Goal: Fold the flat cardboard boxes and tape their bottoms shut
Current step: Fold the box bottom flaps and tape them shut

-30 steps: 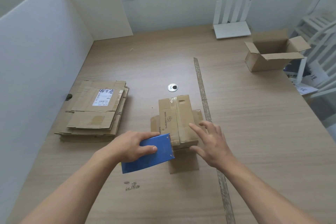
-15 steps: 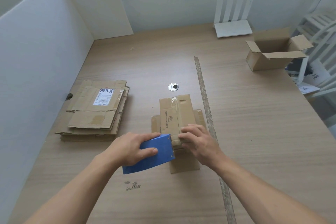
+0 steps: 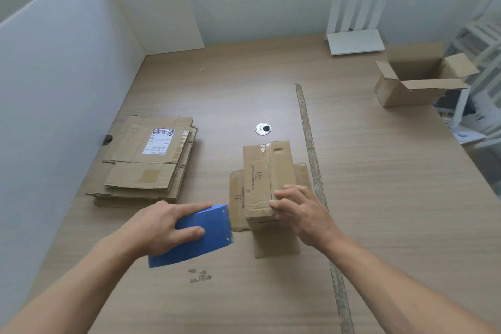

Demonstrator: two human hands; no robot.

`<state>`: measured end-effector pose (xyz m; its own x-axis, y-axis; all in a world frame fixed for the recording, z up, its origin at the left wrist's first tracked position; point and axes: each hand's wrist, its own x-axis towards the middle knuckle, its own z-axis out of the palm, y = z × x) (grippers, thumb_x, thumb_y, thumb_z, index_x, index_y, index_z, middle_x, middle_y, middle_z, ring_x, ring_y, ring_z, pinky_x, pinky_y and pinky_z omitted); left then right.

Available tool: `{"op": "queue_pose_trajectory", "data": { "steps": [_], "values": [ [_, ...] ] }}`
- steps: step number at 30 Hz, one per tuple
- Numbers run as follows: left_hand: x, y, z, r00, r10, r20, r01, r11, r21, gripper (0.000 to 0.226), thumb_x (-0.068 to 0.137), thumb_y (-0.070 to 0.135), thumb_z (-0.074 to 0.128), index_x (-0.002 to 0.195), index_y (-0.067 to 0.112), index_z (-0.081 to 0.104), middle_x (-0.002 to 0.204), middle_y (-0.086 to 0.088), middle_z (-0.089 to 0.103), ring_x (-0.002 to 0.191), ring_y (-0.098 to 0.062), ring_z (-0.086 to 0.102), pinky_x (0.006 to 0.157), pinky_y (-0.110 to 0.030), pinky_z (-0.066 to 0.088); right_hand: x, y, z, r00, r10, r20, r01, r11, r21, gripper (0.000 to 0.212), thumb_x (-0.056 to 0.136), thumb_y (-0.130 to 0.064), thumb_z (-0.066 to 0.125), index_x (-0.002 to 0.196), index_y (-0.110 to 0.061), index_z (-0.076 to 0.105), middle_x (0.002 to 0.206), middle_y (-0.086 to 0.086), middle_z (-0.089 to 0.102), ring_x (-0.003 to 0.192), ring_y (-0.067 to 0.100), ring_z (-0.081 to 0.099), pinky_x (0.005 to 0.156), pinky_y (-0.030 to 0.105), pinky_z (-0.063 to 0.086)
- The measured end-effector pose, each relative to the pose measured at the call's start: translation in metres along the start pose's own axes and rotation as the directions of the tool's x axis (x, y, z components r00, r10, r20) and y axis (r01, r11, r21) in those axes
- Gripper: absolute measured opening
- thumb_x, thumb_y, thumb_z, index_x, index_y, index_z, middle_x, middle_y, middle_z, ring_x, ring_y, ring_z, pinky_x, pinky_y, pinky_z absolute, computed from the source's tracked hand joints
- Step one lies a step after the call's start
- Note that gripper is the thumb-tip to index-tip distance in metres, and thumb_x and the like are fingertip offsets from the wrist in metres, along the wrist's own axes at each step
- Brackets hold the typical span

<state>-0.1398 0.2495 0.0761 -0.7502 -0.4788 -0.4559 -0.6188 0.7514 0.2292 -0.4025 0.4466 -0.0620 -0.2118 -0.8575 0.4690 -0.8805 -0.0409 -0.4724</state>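
Observation:
A small folded cardboard box (image 3: 267,176) stands upside down in the middle of the table, its taped bottom up and its lower flaps spread flat on the wood. My right hand (image 3: 301,211) grips the box's near right corner. My left hand (image 3: 165,222) holds a blue tape dispenser (image 3: 198,236) just left of the box, near its front left flap. A stack of flat cardboard boxes (image 3: 146,163) lies to the left by the white partition.
An open folded box (image 3: 417,81) sits at the far right table edge. A white router (image 3: 355,27) stands at the back wall. A round metal cable grommet (image 3: 263,128) lies behind the box, and a worn tape strip (image 3: 311,160) runs along the table.
My right hand came down from hovering and closed on the box's near right corner. My left hand drew the blue dispenser leftward, off the box's front edge.

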Motion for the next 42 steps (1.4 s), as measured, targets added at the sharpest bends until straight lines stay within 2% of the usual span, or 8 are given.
{"op": "queue_pose_trajectory", "data": {
  "steps": [4,8,16,21,28,32,36,42],
  "values": [
    [-0.006,-0.006,-0.003,0.996,-0.065,-0.059,0.068,0.997,0.045,0.049,0.088,0.069,0.048,0.132,0.074,0.027,0.087,0.013,0.056,0.086,-0.013,0.054,0.077,-0.029,0.049,0.000,0.000,0.002,1.000,0.020,0.024,-0.021,1.000,0.016,0.022,0.092,-0.040,0.053,0.112,-0.034,0.058,0.115,-0.005,0.064,0.117,0.020,0.049,0.091,0.040,0.055],
    [0.003,0.001,0.000,0.990,-0.104,-0.099,0.119,0.981,0.156,0.054,0.089,0.072,0.043,0.139,0.071,0.021,0.084,0.007,0.050,0.089,-0.018,0.054,0.076,-0.031,0.046,0.001,0.002,0.000,0.999,0.020,0.050,-0.022,0.999,0.028,0.023,0.091,-0.040,0.054,0.113,-0.034,0.058,0.115,-0.005,0.064,0.117,0.020,0.049,0.090,0.043,0.055],
    [0.028,0.019,0.015,0.974,-0.118,-0.193,0.156,0.968,0.198,0.057,0.092,0.068,0.040,0.145,0.061,0.021,0.106,0.001,0.064,0.099,-0.023,0.060,0.076,-0.034,0.048,0.003,-0.001,-0.004,0.992,0.068,0.106,-0.074,0.996,0.058,0.026,0.088,-0.039,0.054,0.109,-0.030,0.065,0.115,-0.005,0.064,0.117,0.019,0.047,0.093,0.040,0.053],
    [0.035,0.041,0.028,0.959,-0.119,-0.256,0.173,0.964,0.203,0.056,0.094,0.065,0.039,0.146,0.060,0.020,0.113,0.001,0.066,0.104,-0.025,0.062,0.078,-0.033,0.047,0.005,-0.002,-0.005,0.979,0.130,0.160,-0.145,0.985,0.089,0.025,0.083,-0.032,0.066,0.107,-0.026,0.070,0.117,-0.006,0.063,0.118,0.021,0.048,0.097,0.038,0.049],
    [0.036,0.056,0.028,0.940,-0.138,-0.311,0.220,0.945,0.244,0.054,0.096,0.062,0.038,0.147,0.055,0.023,0.112,0.002,0.067,0.103,-0.025,0.063,0.070,-0.031,0.041,0.006,-0.006,-0.004,0.979,0.151,0.140,-0.163,0.983,0.082,0.021,0.084,-0.024,0.071,0.105,-0.024,0.071,0.115,-0.006,0.062,0.118,0.020,0.044,0.094,0.034,0.046],
    [0.041,0.060,0.039,0.922,-0.142,-0.362,0.251,0.928,0.276,0.052,0.097,0.060,0.037,0.146,0.049,0.025,0.103,0.003,0.068,0.095,-0.022,0.064,0.070,-0.030,0.045,0.009,-0.010,-0.006,0.970,0.186,0.159,-0.198,0.978,0.068,0.021,0.085,-0.027,0.070,0.106,-0.024,0.071,0.115,-0.007,0.062,0.118,0.025,0.047,0.096,0.040,0.048],
    [0.043,0.060,0.056,0.900,-0.283,-0.331,0.332,0.938,0.101,0.048,0.098,0.056,0.040,0.144,0.045,0.027,0.104,0.001,0.067,0.095,-0.026,0.064,0.069,-0.032,0.044,0.004,-0.013,-0.010,0.966,0.189,0.175,-0.204,0.977,0.068,0.025,0.087,-0.029,0.067,0.112,-0.027,0.069,0.123,-0.007,0.061,0.122,0.023,0.044,0.100,0.037,0.044],
    [0.031,0.051,0.111,0.882,-0.392,-0.261,0.378,0.920,-0.105,0.064,0.098,0.044,0.041,0.153,0.040,0.009,0.112,0.002,0.062,0.098,-0.022,0.060,0.075,-0.033,0.043,0.009,-0.015,-0.023,0.961,0.179,0.213,-0.208,0.970,0.122,0.031,0.088,-0.028,0.062,0.118,-0.023,0.068,0.131,-0.008,0.058,0.129,0.018,0.043,0.109,0.029,0.033]
  ]
}}
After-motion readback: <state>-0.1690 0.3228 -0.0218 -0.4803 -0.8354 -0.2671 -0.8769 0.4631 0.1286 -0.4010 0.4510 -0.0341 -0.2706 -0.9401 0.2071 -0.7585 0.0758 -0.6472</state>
